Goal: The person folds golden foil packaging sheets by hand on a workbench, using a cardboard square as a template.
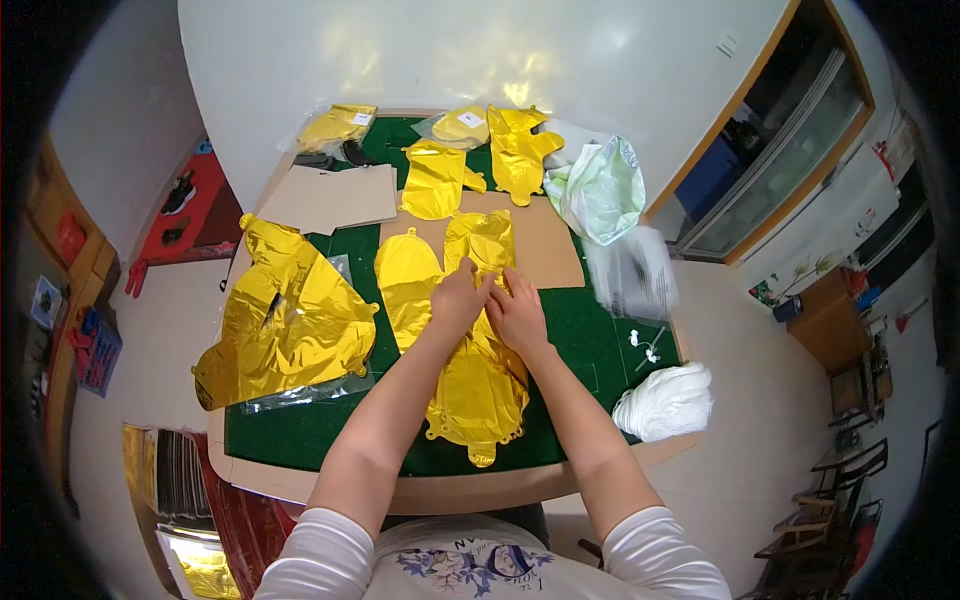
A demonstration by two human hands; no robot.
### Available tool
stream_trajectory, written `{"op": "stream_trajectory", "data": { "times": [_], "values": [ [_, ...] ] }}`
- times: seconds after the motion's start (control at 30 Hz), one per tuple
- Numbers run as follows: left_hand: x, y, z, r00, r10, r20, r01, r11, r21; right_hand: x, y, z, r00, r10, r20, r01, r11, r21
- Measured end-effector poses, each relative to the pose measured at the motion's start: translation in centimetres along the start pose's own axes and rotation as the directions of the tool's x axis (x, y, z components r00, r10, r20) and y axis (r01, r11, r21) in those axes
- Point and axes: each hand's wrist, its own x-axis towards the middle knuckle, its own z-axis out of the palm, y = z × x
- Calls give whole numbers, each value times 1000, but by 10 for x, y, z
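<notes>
A flat, uninflated gold foil balloon (478,390) lies on the green table mat in front of me, its lobes spread up and to the left. My left hand (460,298) pinches the foil near the middle of the balloon. Close beside it, my right hand (517,314) has its fingers bent together on the same foil, the two sets of fingertips almost touching. What sits between the fingertips is too small to make out. To the left lies a larger gold foil balloon (290,310), partly over a clear plastic bag (305,393).
Further gold foil pieces (434,180) and packaged ones (340,127) lie at the back. Cardboard sheets (335,197) are at back left. On the right are a plastic bag (605,190), small white pieces (650,350) and a white string bundle (665,402). Cardboard edges the table.
</notes>
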Motion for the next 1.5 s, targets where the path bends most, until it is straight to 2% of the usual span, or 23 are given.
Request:
{"op": "stream_trajectory", "data": {
  "times": [0.1, 0.2, 0.3, 0.4, 0.5, 0.6, 0.7, 0.73, 0.83, 0.87, 0.97, 1.07, 1.17, 1.27, 1.37, 1.4, 1.47, 1.5],
  "values": [
    [4, -20, 11, 995, 84, -45, -89, 988, -129, 0, -1, -3, 1000, -6, -15, 6, 1000, -14],
    [-5, -29, 13, 896, 310, -318, -313, 949, 43, 1, -2, -2, 1000, -11, -21, 11, 999, -33],
    [-6, -35, 12, 826, 429, -367, -403, 903, 149, 0, -3, -2, 1000, -2, -16, 1, 999, -35],
    [-15, -16, 0, 886, 104, -453, -71, 994, 88, 1, -3, -3, 1000, 3, -23, -3, 1000, -27],
    [-5, -9, -15, 951, -205, -231, 207, 978, -15, 0, -6, -5, 1000, 12, -13, -13, 1000, -26],
    [13, -12, -9, 950, -313, -22, 303, 932, -199, 1, -6, -6, 1000, 9, -4, -9, 999, -33],
    [15, -7, -1, 967, -212, -142, 141, 907, -396, 2, -5, -5, 1000, 7, -10, -7, 1000, -25],
    [13, -2, -2, 956, -263, -126, 191, 891, -412, 1, -5, -5, 1000, 9, -12, -9, 1000, -20],
    [4, 8, -12, 950, -285, 132, 291, 956, -33, 1, -4, -5, 1000, -9, -22, 9, 1000, -9],
    [12, -12, 11, 950, -283, 133, 278, 959, 55, 1, -5, -4, 1000, 5, -2, -5, 1000, -3],
    [3, -11, 7, 975, -220, 8, 217, 968, 127, 2, -2, -3, 999, 32, 27, -32, 999, 8],
    [3, -2, -1, 957, -289, -3, 288, 953, 92, 1, 0, -1, 1000, 24, 17, -24, 1000, 6],
    [-6, 18, -18, 908, -385, 164, 359, 919, 165, 0, -1, -1, 1000, 2, 1, -2, 1000, -9],
    [-11, 5, -12, 923, -321, 212, 268, 932, 246, 3, -4, -7, 1000, -18, -16, 17, 999, -38],
    [-17, 0, -12, 955, -278, 105, 253, 946, 203, 1, -3, -3, 1000, -4, -6, 3, 999, -36],
    [-21, -1, -12, 987, -159, -29, 161, 971, 175, 1, -3, -3, 1000, 5, -4, -6, 999, -39],
    [-33, 3, -6, 954, 85, -288, -41, 987, 154, 0, -1, -2, 1000, 21, 21, -21, 1000, -18],
    [-42, 13, -10, 976, 165, -143, -129, 965, 230, -1, -1, -3, 999, 19, 25, -18, 999, -42]
  ]
}}
